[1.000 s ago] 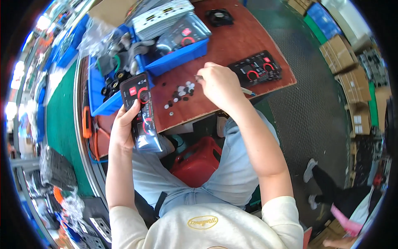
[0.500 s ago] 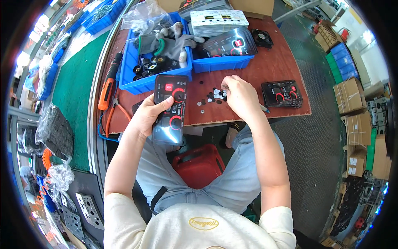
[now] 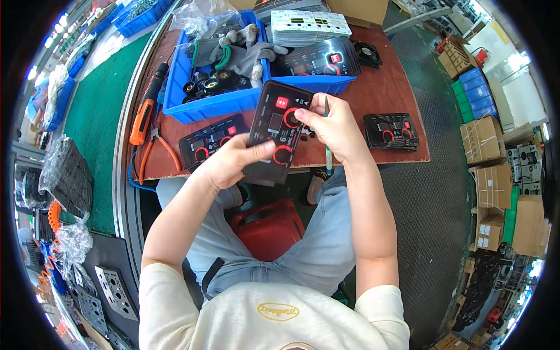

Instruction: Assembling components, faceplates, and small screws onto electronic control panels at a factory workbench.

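My left hand (image 3: 236, 158) grips the lower left side of a black faceplate (image 3: 274, 125) with red rings and a red square, tilted above the table's near edge. On its upper right, my right hand (image 3: 332, 125) presses a thumb at the upper red ring, fingers curled behind. A thin pointed tool (image 3: 328, 158) with a pale green end runs through that same hand, its dark tip up. Small black and white discs (image 3: 307, 135) lie on the table, partly hidden behind the faceplate and right hand. Another such faceplate (image 3: 204, 142) lies left of my left hand.
A stack of faceplates (image 3: 389, 133) sits at the table's right. Blue bins (image 3: 201, 111) at the back hold knobs, gloves and more faceplates. White panels (image 3: 309, 29) are piled behind. An orange power screwdriver (image 3: 146, 114) and orange-handled pliers (image 3: 156, 140) lie at the left edge.
The held faceplate has moved right and up. My right hand has left the pile of discs and come to the faceplate's upper right side. The faceplate on the table's left is now uncovered.
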